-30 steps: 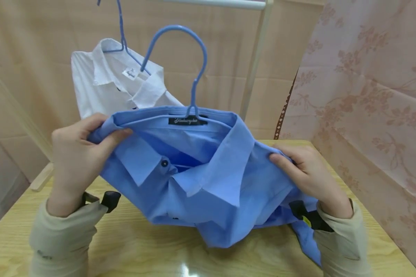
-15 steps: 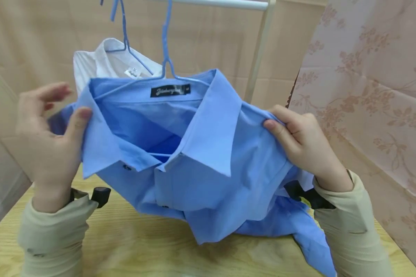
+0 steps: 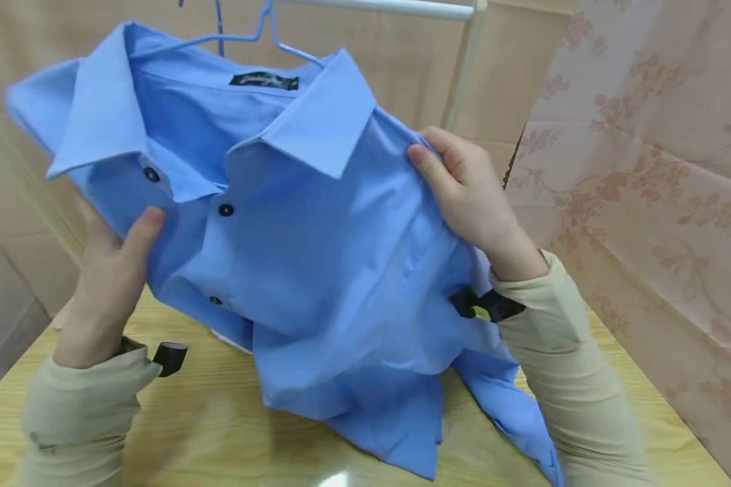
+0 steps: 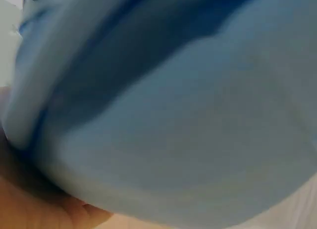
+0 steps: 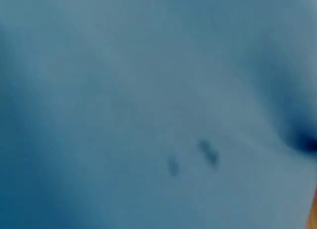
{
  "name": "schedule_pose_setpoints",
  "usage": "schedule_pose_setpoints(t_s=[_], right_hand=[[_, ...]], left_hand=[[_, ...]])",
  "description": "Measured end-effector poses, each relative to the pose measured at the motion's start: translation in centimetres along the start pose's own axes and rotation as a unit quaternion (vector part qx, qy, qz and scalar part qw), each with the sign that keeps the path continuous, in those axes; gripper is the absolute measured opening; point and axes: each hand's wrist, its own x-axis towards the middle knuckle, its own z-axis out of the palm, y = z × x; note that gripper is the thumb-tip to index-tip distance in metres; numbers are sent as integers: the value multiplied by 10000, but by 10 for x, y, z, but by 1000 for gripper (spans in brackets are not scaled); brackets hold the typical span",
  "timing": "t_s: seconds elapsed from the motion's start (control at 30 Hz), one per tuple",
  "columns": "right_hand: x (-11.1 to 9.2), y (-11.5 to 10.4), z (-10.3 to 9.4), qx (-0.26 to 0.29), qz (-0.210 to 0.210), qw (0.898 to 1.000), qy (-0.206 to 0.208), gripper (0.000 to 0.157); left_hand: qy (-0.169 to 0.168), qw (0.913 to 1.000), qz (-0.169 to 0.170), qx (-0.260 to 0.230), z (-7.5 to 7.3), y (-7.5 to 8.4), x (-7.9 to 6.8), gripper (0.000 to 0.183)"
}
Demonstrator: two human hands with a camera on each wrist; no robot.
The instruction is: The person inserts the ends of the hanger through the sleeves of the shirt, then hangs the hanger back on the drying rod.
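Note:
A blue collared shirt [image 3: 341,257] with dark buttons hangs tilted on a blue wire hanger [image 3: 268,27], its left-hand shoulder raised higher. My left hand [image 3: 100,284] holds its left side below the collar point, thumb lying on the front, fingers hidden behind the cloth. At the opposite shoulder, my right hand [image 3: 472,193] pinches the fabric between thumb and fingers. The dark neck label [image 3: 264,80] shows inside the collar. Blue cloth [image 4: 173,115] fills most of the left wrist view, with part of my hand at the lower left. Blurred fabric [image 5: 148,90] covers the right wrist view.
A white rail [image 3: 390,7] with a pale upright [image 3: 466,61] stands behind. Another blue hanger [image 3: 220,27] shows behind the shirt. Below lies a wooden table [image 3: 207,419], where a blue sleeve [image 3: 512,406] trails at the right. Flowered cloth [image 3: 664,169] hangs at right.
The shirt and hanger have risen toward the rail and shifted left, covering the white shirt behind. My left hand has moved from the collar to lower on the shirt; my right hand rose with the shoulder.

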Motion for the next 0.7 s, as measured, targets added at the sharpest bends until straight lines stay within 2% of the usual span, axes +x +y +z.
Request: schedule_pose_setpoints(t_s=[0.1, 0.17, 0.27, 0.33, 0.4, 0.47, 0.53, 0.6, 0.63, 0.7], right_hand=[[8, -1, 20, -285, 282, 9989, -232, 25], [12, -3, 33, -434, 366, 9980, -270, 26], [17, -8, 52, -709, 220, 9970, -233, 26], [19, -12, 64, -877, 71, 9959, -193, 26], [20, -15, 74, -980, -15, 9951, -131, 26], [21, -20, 81, -979, -8, 9952, -10, 24], [23, -24, 87, -967, 49, 9953, 88, 24], [26, -28, 93, -943, 72, 9954, 122, 25], [27, -30, 96, -923, 89, 9956, 112, 25], [30, -34, 104, -955, 83, 9954, 54, 25]], left_hand=[[-567, 9962, -301, 595, -6, -8, 0, 71], [-1009, 9844, -556, 1326, -10, -14, -2, 71], [-1482, 9623, -619, 2197, -10, -27, -5, 76], [-1680, 9569, -656, 2276, -11, -35, -7, 83], [-1850, 9534, -863, 2222, -13, -43, -10, 89], [-2097, 9418, -1205, 2335, -14, -50, -16, 98], [-2392, 9249, -1542, 2522, -13, -58, -23, 100], [-2507, 9144, -1649, 2717, -9, -64, -28, 97], [-2483, 9128, -1581, 2830, -7, -67, -29, 94], [-2165, 9245, -1380, 2818, -3, -70, -30, 82]])
